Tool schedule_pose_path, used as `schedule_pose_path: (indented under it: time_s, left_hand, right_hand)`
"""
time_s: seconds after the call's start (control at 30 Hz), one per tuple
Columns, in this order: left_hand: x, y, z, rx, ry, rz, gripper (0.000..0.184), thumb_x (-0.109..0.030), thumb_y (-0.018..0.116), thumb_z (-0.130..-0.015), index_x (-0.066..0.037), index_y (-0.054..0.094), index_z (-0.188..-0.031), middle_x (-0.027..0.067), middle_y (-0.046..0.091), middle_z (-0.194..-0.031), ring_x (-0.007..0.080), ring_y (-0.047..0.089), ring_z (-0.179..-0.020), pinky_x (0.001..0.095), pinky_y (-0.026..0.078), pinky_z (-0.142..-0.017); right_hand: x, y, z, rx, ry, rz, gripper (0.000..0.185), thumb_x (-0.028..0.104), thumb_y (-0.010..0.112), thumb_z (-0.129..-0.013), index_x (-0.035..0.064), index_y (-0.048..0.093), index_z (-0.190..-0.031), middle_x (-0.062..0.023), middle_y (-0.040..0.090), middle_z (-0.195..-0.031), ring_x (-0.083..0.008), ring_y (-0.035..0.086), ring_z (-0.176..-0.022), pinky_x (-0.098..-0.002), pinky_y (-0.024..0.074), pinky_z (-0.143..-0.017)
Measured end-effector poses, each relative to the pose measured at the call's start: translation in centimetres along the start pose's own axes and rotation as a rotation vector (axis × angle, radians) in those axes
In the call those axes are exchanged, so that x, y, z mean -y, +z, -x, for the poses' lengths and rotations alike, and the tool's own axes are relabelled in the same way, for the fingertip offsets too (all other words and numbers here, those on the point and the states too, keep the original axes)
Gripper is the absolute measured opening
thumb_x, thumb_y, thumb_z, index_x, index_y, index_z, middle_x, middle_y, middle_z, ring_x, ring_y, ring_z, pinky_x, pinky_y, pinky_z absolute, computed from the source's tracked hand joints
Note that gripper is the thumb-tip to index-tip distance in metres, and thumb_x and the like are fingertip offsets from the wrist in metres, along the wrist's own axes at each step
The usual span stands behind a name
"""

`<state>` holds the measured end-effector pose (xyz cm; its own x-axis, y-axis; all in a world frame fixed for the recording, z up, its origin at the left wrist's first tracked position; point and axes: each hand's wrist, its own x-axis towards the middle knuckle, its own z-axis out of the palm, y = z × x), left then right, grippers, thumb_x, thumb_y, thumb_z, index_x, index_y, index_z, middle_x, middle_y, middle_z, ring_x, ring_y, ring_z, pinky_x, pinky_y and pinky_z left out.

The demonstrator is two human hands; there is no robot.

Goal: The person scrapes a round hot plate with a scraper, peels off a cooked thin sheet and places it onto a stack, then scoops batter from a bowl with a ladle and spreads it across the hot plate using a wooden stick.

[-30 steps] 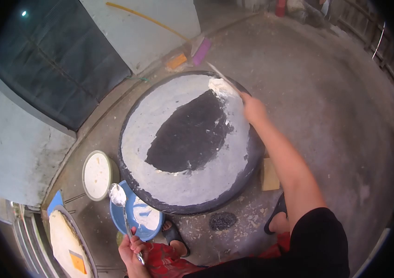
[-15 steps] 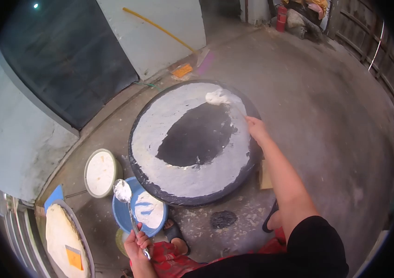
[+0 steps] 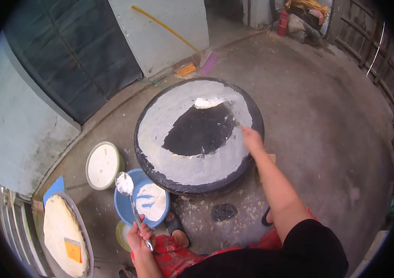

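Observation:
My left hand [image 3: 140, 236] is closed around the handle of a long metal spoon [image 3: 134, 205], whose bowl carries white batter above a blue basin [image 3: 119, 204]. White batter or dough with finger-like marks lies in that basin. In front of me is a large round black griddle [image 3: 197, 187], coated with a thin pale layer [image 3: 183, 169] around a bare dark middle. A thick white lump of dough [image 3: 208, 102] rests near the far edge of the bare patch. Over the griddle's right side, my right hand [image 3: 252, 140] has its fingers closed; the small thing at its fingertips is blurred.
Left of the basin stands a tub [image 3: 103, 166] of white batter. At lower left, a tray holds a pale stack of thin sheets [image 3: 62, 231] with an orange scraper [image 3: 73, 250] on it. A yellow-handled broom [image 3: 166, 28] leans by the wall; a fire extinguisher [image 3: 282, 23] stands far back.
My right hand has shifted slightly left and nearer to me, and the dough lump now sits farther left on the griddle. My left hand still holds the spoon; the camera view has shifted slightly.

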<state>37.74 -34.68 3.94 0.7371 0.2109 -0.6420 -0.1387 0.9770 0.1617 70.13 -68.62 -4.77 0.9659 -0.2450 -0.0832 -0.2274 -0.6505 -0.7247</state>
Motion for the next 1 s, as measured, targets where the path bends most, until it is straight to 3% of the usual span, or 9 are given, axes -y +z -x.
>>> schedule_pose_path:
  time_s: [0.17, 0.23, 0.4, 0.57, 0.67, 0.73, 0.83, 0.93, 1.0]
  left_hand:
    - [-0.4, -0.1, 0.2, 0.023, -0.017, 0.01, 0.034, -0.024, 0.034, -0.091, 0.003, 0.046, -0.108, 0.0065, 0.045, -0.063, 0.0121, 0.038, -0.044, 0.0239, 0.031, -0.039]
    - [-0.3, -0.6, 0.3, 0.035, -0.025, -0.021, 0.034, -0.023, 0.033, -0.091, 0.003, 0.046, -0.108, 0.0067, 0.045, -0.063, 0.012, 0.037, -0.044, 0.0237, 0.031, -0.039]
    - [-0.6, -0.5, 0.8, 0.005, -0.012, -0.012, 0.033, -0.023, 0.033, -0.091, 0.002, 0.046, -0.107, 0.0067, 0.045, -0.063, 0.0118, 0.037, -0.044, 0.0228, 0.031, -0.038]
    - [-1.0, -0.8, 0.7, 0.006, 0.025, -0.058, 0.032, -0.023, 0.032, -0.091, 0.002, 0.045, -0.108, 0.0065, 0.044, -0.064, 0.0117, 0.037, -0.044, 0.0229, 0.031, -0.038]
    - [-0.9, -0.4, 1.1, -0.006, 0.017, -0.061, 0.032, -0.023, 0.032, -0.091, 0.002, 0.046, -0.107, 0.0063, 0.044, -0.064, 0.0114, 0.036, -0.044, 0.0226, 0.031, -0.038]
    - [-1.0, -0.8, 1.0, -0.006, 0.014, -0.052, 0.032, -0.023, 0.032, -0.091, 0.002, 0.046, -0.107, 0.0062, 0.044, -0.064, 0.0115, 0.036, -0.044, 0.0226, 0.031, -0.038]
    - [-1.2, -1.2, 0.9, 0.01, 0.013, -0.056, 0.032, -0.023, 0.032, -0.091, 0.003, 0.045, -0.107, 0.0062, 0.043, -0.064, 0.0115, 0.036, -0.045, 0.0226, 0.031, -0.038]
    - [-1.0, -1.5, 0.7, 0.018, 0.021, -0.075, 0.033, -0.023, 0.033, -0.091, 0.003, 0.045, -0.107, 0.0062, 0.044, -0.065, 0.0115, 0.036, -0.045, 0.0227, 0.031, -0.039]
    - [-1.0, -1.3, 0.8, 0.016, 0.03, -0.089, 0.033, -0.023, 0.033, -0.091, 0.003, 0.045, -0.107, 0.0061, 0.044, -0.065, 0.0115, 0.036, -0.046, 0.0227, 0.031, -0.039]
  right_hand:
    - [3.2, 3.3, -1.2, 0.215, -0.237, -0.069, 0.029, 0.023, 0.04, -0.087, 0.0191, 0.056, -0.111, -0.0096, 0.06, -0.104, -0.0266, 0.056, -0.096, -0.0358, 0.0438, -0.081]
    - [4.8, 2.0, -1.1, 0.064, 0.016, -0.001, 0.027, 0.023, 0.043, -0.086, 0.0206, 0.058, -0.109, -0.008, 0.06, -0.102, -0.0254, 0.057, -0.095, -0.0349, 0.044, -0.081]
    - [5.7, 2.4, 0.9, 0.228, -0.237, 0.119, 0.027, 0.023, 0.044, -0.085, 0.0228, 0.058, -0.109, -0.0057, 0.061, -0.102, -0.0244, 0.057, -0.094, -0.0356, 0.0442, -0.08]
    - [3.8, 1.3, 1.1, 0.037, -0.045, 0.103, 0.027, 0.021, 0.047, -0.085, 0.0176, 0.057, -0.11, -0.0081, 0.062, -0.099, -0.0254, 0.058, -0.092, -0.0332, 0.0436, -0.08]
    - [3.8, 3.7, 1.2, 0.149, -0.157, -0.03, 0.027, 0.019, 0.046, -0.085, 0.0165, 0.057, -0.11, -0.0093, 0.061, -0.099, -0.0262, 0.058, -0.092, -0.0339, 0.044, -0.08]
    - [5.4, 3.5, 2.7, 0.24, -0.279, 0.139, 0.027, 0.022, 0.045, -0.085, 0.0213, 0.057, -0.11, -0.0068, 0.061, -0.101, -0.0249, 0.057, -0.094, -0.0354, 0.0437, -0.08]
    - [5.5, 0.1, 2.4, 0.406, -0.253, 0.051, 0.027, 0.022, 0.045, -0.085, 0.021, 0.056, -0.11, -0.0068, 0.06, -0.103, -0.0252, 0.056, -0.096, -0.0357, 0.0436, -0.081]
    - [5.8, 0.3, 3.2, 0.154, -0.129, 0.102, 0.028, 0.022, 0.046, -0.084, 0.0212, 0.057, -0.11, -0.0061, 0.06, -0.103, -0.0255, 0.056, -0.096, -0.0354, 0.0439, -0.081]
    - [6.0, 2.1, 3.9, 0.218, -0.212, 0.13, 0.028, 0.021, 0.046, -0.084, 0.0213, 0.057, -0.11, -0.0057, 0.06, -0.103, -0.0256, 0.056, -0.095, -0.0354, 0.044, -0.081]
